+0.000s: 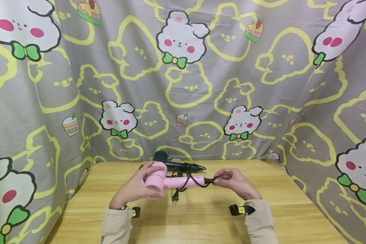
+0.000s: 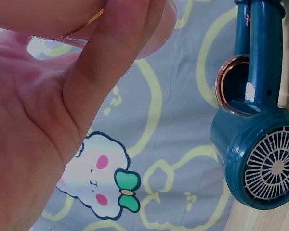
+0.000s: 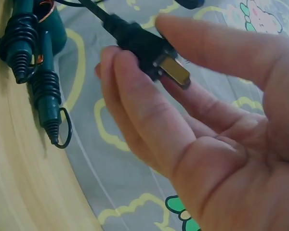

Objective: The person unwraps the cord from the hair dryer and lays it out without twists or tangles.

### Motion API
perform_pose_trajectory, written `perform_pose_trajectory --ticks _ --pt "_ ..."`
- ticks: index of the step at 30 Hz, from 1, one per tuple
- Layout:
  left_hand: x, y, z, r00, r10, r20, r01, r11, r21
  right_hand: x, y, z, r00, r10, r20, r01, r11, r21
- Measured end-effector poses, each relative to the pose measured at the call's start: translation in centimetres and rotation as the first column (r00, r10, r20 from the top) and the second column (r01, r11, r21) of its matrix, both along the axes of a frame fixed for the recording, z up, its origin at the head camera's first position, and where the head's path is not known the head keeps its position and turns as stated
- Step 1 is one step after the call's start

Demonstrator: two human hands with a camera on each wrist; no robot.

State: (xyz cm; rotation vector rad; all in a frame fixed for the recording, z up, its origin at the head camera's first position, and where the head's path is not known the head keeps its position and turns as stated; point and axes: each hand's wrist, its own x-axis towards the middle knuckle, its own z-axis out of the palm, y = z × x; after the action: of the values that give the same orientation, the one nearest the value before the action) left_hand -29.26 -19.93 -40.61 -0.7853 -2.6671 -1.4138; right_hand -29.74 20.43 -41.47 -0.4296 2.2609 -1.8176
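A pink hair dryer (image 1: 173,183) lies sideways in the head view, its handle toward the right. My left hand (image 1: 134,186) grips it round the head, thumb along the near side by the vented end. In the left wrist view only part of the pink body (image 2: 48,17) shows above the palm. My right hand (image 1: 236,183), by the handle's end, pinches a black plug (image 3: 147,45) with brass-coloured prongs between thumb and fingers. Black cord (image 1: 187,183) crosses the pink handle. Below the handle hangs another black plug (image 1: 175,196), prongs down.
Behind the pink dryer, a dark green hair dryer (image 1: 160,156) lies at the table's back edge; the wrist views show a second dark green handle (image 3: 48,89) beside it, cords wound round both. Patterned curtain (image 1: 189,88) encloses the wooden table (image 1: 195,223) at the back and sides.
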Motion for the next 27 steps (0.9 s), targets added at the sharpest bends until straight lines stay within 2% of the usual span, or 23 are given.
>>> perform_pose_trajectory --ticks 8,14,22,27 --pt "0.2 0.4 0.1 0.999 -0.004 0.046 0.004 1.000 0.002 -0.1 -0.7 0.2 0.997 -0.082 -0.016 0.080 0.992 -0.097" --pt "0.2 0.5 0.0 0.999 -0.020 0.035 0.020 1.000 0.005 0.0 -1.5 0.7 0.986 -0.164 -0.032 0.155 0.969 -0.192" --pt "0.0 0.8 -0.1 0.999 -0.034 0.015 0.034 0.999 -0.007 0.4 -2.4 1.5 0.967 -0.232 -0.105 0.194 0.938 -0.286" --pt "-0.1 0.9 -0.1 0.999 -0.049 -0.005 0.049 0.999 -0.011 0.9 -2.8 2.0 0.961 -0.226 -0.161 0.156 0.920 -0.359"
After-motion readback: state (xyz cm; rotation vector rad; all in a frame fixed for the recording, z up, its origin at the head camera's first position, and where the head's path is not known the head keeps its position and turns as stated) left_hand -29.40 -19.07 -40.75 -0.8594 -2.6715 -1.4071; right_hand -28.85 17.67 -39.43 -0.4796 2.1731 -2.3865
